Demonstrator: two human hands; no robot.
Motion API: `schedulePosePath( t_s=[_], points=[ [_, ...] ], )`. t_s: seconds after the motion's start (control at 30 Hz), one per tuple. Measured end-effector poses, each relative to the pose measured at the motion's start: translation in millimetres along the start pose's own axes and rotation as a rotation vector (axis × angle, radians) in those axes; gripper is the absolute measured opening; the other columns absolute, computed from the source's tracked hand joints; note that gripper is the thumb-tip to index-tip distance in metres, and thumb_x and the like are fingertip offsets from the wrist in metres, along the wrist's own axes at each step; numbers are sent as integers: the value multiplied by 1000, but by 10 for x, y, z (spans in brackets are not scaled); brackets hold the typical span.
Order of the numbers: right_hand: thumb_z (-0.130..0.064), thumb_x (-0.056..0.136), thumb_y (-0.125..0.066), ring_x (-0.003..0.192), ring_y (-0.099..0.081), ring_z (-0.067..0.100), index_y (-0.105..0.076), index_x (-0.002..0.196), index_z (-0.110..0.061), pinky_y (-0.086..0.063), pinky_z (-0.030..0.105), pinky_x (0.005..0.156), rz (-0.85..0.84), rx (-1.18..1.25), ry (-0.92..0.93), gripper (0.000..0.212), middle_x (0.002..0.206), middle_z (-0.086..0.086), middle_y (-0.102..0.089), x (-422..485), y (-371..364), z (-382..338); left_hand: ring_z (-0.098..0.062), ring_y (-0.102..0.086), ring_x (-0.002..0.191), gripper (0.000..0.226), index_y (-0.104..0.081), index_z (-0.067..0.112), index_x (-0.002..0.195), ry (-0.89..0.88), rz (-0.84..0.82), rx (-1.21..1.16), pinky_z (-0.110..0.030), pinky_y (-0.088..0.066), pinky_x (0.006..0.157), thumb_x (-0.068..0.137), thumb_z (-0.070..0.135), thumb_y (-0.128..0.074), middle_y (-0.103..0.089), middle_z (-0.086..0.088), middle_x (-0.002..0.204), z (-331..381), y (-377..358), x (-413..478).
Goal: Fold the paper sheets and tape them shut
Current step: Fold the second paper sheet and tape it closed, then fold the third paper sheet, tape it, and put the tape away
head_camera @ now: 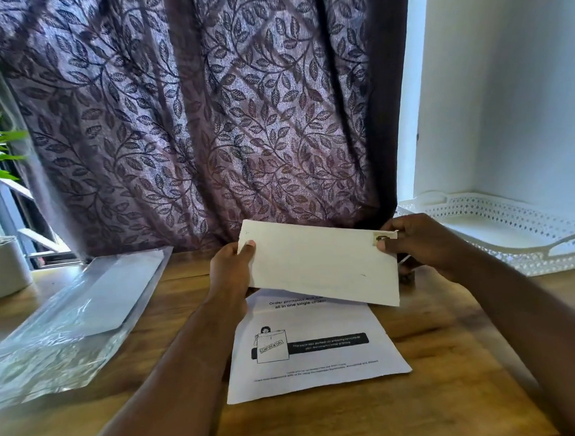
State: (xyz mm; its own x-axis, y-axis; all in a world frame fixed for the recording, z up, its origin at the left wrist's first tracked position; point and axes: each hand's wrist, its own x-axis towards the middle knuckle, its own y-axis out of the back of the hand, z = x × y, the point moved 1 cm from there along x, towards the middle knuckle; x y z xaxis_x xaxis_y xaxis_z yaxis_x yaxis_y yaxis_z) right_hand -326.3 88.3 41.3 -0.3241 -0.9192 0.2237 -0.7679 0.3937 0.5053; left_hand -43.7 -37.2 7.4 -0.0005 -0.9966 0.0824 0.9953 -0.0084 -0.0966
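A folded white paper sheet (317,262) is held up above the wooden table, tilted slightly down to the right. My left hand (230,269) grips its left edge, thumb on the front. My right hand (419,241) pinches its upper right corner, where a small piece of tape (384,237) sits over the edge. Under the held sheet lies a flat printed sheet (315,348) with a drawing and a black bar on it; its top is hidden by the folded sheet.
A clear plastic sleeve holding white paper (73,322) lies at the left. A white perforated tray (510,228) stands at the back right. A white pot (5,266) with a green plant is at the far left. A patterned curtain (209,122) hangs behind the table.
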Motion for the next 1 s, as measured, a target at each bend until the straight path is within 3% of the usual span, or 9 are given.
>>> schedulePosePath(
  t_s=[0.07,0.2,0.3,0.4,0.5,0.6,0.67,0.83,1.0],
  points=[
    [-11,92,-71,80,-73,32,-73,99,-13,-60,34,61,-24,-19,23,7,90,13,-77,-17,17,-8,-31,-71,87,14,-69,16,88,-35,39,37,-49,-62,79,96,27,-65,-73,-7,90,10,18,28],
    [-9,91,-71,79,-72,33,-74,99,-13,-58,33,59,-20,-34,60,9,89,13,-77,-31,33,-28,-14,-65,75,15,-67,15,104,-161,92,131,-22,-53,57,93,24,-69,-72,-2,92,27,85,63],
    [-10,92,-70,82,-72,40,-74,99,-10,-56,37,60,-20,3,75,8,89,14,-77,-28,19,-36,-20,-65,77,13,-69,21,84,-144,46,142,-39,-59,72,96,21,-64,-69,2,81,59,84,48],
    [-11,95,-66,83,-71,44,-73,103,-6,-58,39,61,-3,47,53,11,87,14,-77,-21,37,-40,-18,-64,71,21,-65,23,77,-112,17,150,-25,-56,62,98,21,-62,-68,3,77,72,89,56],
    [-9,97,-64,69,-70,36,-73,105,-4,-59,38,61,-20,61,24,13,86,15,-77,-52,75,-68,-21,-63,69,12,-70,15,93,-71,-4,136,-33,-58,63,98,22,-62,-67,0,77,62,101,68],
    [-4,95,-65,58,-66,23,-74,101,-2,-56,29,53,5,56,26,11,82,18,-75,-138,179,-68,-18,-54,59,18,-66,15,84,-66,-28,147,-23,-45,49,99,22,-61,-62,-4,72,85,37,15],
    [-1,93,-66,53,-61,22,-74,98,2,-54,26,49,63,81,25,9,79,21,-72,-240,314,-37,-20,-59,69,23,-66,13,82,-37,-81,71,-23,-50,59,100,25,-59,-64,-8,83,154,-66,-77],
    [5,90,-66,50,-60,19,-70,99,8,-54,23,48,257,287,-51,10,78,18,-66,-596,828,104,-28,-70,104,27,-68,15,111,79,-309,-104,-39,-59,85,103,35,-51,-74,-12,110,202,-355,-413],
    [7,90,-65,50,-64,17,-66,108,10,-56,19,49,510,425,-139,18,84,17,-65,-873,1541,295,-25,-65,99,14,-68,13,107,-44,-505,112,-38,-55,92,99,21,-60,-70,-14,109,156,-869,-827]
  ],
)
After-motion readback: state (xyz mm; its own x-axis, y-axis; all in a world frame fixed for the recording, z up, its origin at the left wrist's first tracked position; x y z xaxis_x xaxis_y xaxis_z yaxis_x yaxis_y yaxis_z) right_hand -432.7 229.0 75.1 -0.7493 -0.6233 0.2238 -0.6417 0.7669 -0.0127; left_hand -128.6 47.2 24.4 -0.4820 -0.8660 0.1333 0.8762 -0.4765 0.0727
